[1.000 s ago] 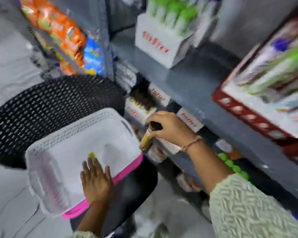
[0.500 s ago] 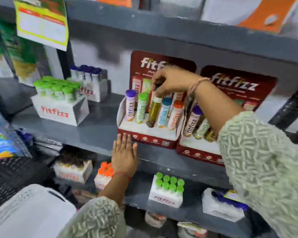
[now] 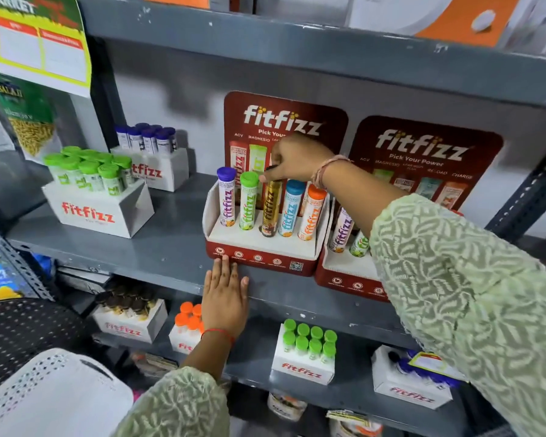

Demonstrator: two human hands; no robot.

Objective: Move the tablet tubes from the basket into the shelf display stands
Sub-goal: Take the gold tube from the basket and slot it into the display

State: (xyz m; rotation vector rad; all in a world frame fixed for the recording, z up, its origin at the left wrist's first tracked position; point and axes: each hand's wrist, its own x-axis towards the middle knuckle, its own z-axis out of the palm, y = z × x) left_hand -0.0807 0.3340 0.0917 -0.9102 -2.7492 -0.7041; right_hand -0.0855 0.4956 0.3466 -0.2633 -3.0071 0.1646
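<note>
A red fitfizz display stand (image 3: 259, 258) on the middle shelf holds purple (image 3: 226, 197), green (image 3: 248, 201), gold, blue (image 3: 290, 209) and orange (image 3: 312, 212) tablet tubes upright in a row. My right hand (image 3: 297, 160) grips the black cap of the gold tube (image 3: 270, 209), which stands in the middle slot. My left hand (image 3: 226, 294) lies flat, fingers together, against the shelf's front edge just below the stand. The white basket (image 3: 54, 392) shows at the bottom left; its inside is hidden.
A second red stand (image 3: 344, 279) sits to the right, partly behind my sleeve. White fitfizz boxes with green-capped (image 3: 92, 197) and blue-capped (image 3: 152, 156) tubes stand to the left. The lower shelf carries more boxes (image 3: 306, 357). A black perforated stool (image 3: 22, 329) is at the left.
The view swung up from the basket to the shelf. My right hand carried the gold tube up and set it into the stand's middle slot; my left hand left the basket for the shelf edge.
</note>
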